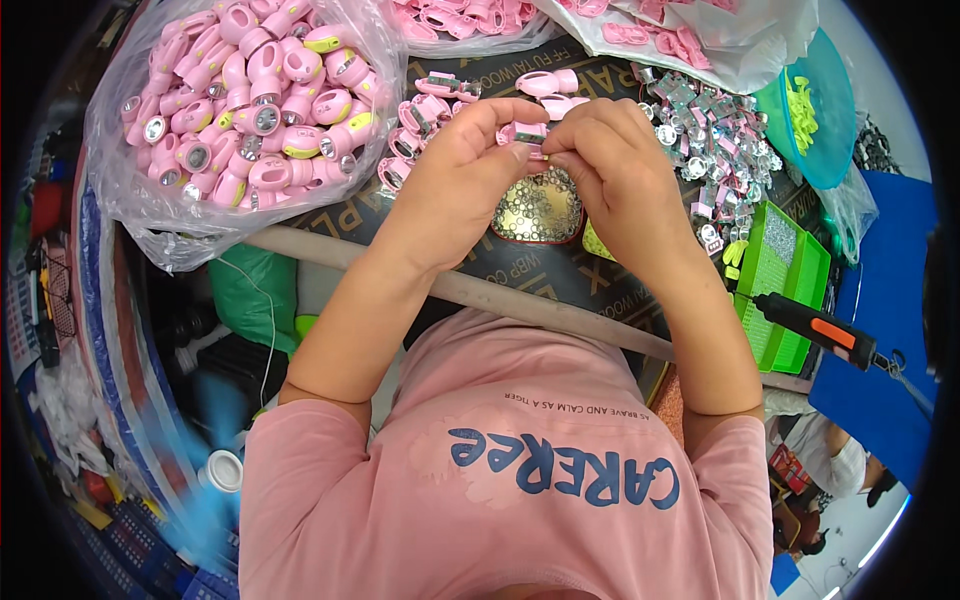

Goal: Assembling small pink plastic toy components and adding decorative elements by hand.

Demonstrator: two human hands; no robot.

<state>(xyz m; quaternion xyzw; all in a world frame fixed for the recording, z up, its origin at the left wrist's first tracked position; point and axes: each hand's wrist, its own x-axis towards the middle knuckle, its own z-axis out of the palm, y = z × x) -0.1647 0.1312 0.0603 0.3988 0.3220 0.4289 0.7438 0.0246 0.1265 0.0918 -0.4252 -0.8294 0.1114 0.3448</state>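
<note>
Both my hands meet over the table, fingers bent around a small pink flashlight part point(524, 133) with a dark and silvery insert. My left hand point(462, 165) pinches it between thumb and fingers. My right hand point(615, 160) is closed at its other side; the fingertips partly hide what they grip. Just below is a tin point(538, 208) with many small round metal pieces. Beside my left hand lie several pink flashlight shells point(425, 115), some with inserts. Two pink flashlight bodies point(548, 82) rest beyond my fingers.
A clear bag point(120, 205) of pink flashlights stands at left. To the right lie a heap of clear and metallic parts point(715, 140), a teal bowl point(840, 120) with yellow-green pieces, a green tray point(765, 245) and a black electric screwdriver point(815, 325). Bags of pink parts point(470, 15) line the far side.
</note>
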